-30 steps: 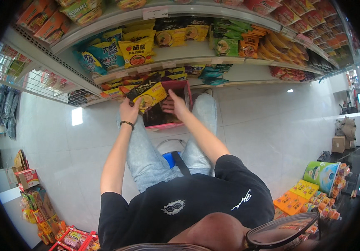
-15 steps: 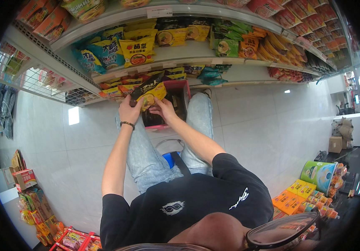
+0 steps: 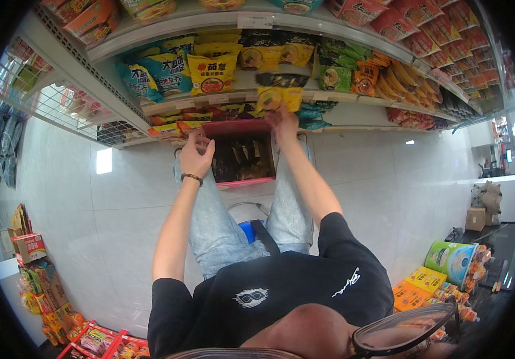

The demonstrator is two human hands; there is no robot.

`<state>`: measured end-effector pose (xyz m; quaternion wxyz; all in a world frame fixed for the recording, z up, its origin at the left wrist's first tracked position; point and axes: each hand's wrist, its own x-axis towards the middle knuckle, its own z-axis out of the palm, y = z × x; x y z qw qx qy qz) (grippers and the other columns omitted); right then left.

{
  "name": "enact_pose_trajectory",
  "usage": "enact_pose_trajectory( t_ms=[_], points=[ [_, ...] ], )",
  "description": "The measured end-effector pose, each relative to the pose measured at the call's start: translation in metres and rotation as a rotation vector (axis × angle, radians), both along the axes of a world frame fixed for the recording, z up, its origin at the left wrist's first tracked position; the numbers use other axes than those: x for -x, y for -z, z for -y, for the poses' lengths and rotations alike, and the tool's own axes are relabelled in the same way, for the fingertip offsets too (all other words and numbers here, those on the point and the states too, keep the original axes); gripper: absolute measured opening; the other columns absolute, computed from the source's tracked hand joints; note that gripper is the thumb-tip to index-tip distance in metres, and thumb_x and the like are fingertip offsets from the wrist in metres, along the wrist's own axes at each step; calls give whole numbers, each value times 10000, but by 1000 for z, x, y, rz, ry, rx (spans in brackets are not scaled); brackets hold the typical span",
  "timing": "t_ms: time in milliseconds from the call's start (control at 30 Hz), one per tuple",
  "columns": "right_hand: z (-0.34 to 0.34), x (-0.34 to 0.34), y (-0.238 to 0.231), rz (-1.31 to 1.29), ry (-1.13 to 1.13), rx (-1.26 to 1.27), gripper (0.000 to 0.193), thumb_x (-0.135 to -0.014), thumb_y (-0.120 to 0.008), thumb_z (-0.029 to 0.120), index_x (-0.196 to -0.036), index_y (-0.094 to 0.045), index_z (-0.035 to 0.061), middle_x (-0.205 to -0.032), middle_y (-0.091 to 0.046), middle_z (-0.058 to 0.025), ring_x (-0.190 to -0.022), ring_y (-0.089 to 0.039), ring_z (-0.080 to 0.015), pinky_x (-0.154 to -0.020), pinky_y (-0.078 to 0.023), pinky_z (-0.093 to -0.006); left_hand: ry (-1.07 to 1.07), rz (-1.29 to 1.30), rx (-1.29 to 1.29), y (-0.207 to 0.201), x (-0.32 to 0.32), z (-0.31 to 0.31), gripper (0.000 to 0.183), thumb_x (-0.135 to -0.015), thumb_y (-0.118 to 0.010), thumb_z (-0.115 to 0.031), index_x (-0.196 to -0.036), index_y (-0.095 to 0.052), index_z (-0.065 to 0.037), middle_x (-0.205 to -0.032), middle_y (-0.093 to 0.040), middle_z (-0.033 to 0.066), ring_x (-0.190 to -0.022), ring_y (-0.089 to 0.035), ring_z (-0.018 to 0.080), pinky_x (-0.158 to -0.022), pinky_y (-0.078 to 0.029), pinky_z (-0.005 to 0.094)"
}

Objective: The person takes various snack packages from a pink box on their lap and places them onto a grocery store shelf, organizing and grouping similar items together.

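Observation:
My right hand [image 3: 284, 124] grips the lower edge of a black-and-yellow noodle packet [image 3: 279, 96], held up in front of the shelf. Similar black-and-yellow packets [image 3: 259, 55] stand on the shelf just behind it. Between my knees sits a pink-red carton [image 3: 242, 127] with its top open. Dark-wrapped packets [image 3: 247, 157] lie inside, too dim to tell apart. At the carton's left side is my left hand [image 3: 196, 154], empty, its fingers curved and thumb apart. I cannot tell whether it touches the carton.
The shelf [image 3: 209, 99] also carries blue packets [image 3: 165, 73], yellow packets [image 3: 212, 74] and green packets [image 3: 334, 72]. Cup noodles [image 3: 93, 24] line the level above. A wire rack [image 3: 42, 99] adjoins at left. Behind me at right stands a green tub [image 3: 449, 258] beside stacked orange packets.
My right hand has carried the noodle packet up and right, from above the carton to the shelf front. The left hand has let go of it and stays by the carton's left side.

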<state>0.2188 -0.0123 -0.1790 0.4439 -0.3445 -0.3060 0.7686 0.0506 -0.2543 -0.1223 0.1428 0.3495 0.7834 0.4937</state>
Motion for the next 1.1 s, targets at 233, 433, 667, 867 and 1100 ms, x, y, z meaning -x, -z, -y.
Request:
enact_pose_trajectory(
  t_ms=[233,433,667,867,1100],
  points=[
    [-121,7,-38,186,77,68,317,-1009,-582,285,-1174,-551,16,-947,-634,-99,-786,-643,-233,-650,-592,-380,37,-72,69,-3,0,-5,409,-826,-692,-246,-1186,-588,-81,-833,-705,26,-702,-676,215,-686,-527,350],
    [-199,14,-13,97,20,231,264,-1017,-554,169,-1212,-533,-8,-1069,-599,-163,-892,-642,-274,-717,-627,-361,74,-92,137,7,4,-14,409,-811,-687,-256,-1175,-572,-108,-795,-697,15,-701,-668,233,-659,-517,383],
    [-223,29,-3,22,-15,335,297,-972,-594,87,-1248,-529,-2,-1146,-591,-187,-974,-650,-301,-760,-646,-375,47,-150,162,3,7,-17,386,-795,-695,-254,-1143,-590,-122,-755,-688,17,-686,-658,256,-654,-516,395],
    [-236,34,-20,690,-185,83,438,-935,-657,152,-1318,-511,0,-1195,-585,-206,-942,-665,-335,-786,-639,-410,53,-232,195,0,6,-27,355,-804,-684,-260,-1119,-605,-116,-739,-686,26,-691,-664,258,-653,-525,405],
    [-196,29,-76,934,-254,178,432,-925,-641,176,-1285,-532,-39,-1331,-531,-237,-1000,-682,-317,-775,-621,-400,58,-206,212,3,4,-24,269,-811,-663,-267,-1018,-654,-95,-704,-681,54,-685,-675,277,-642,-529,403]
  ],
)
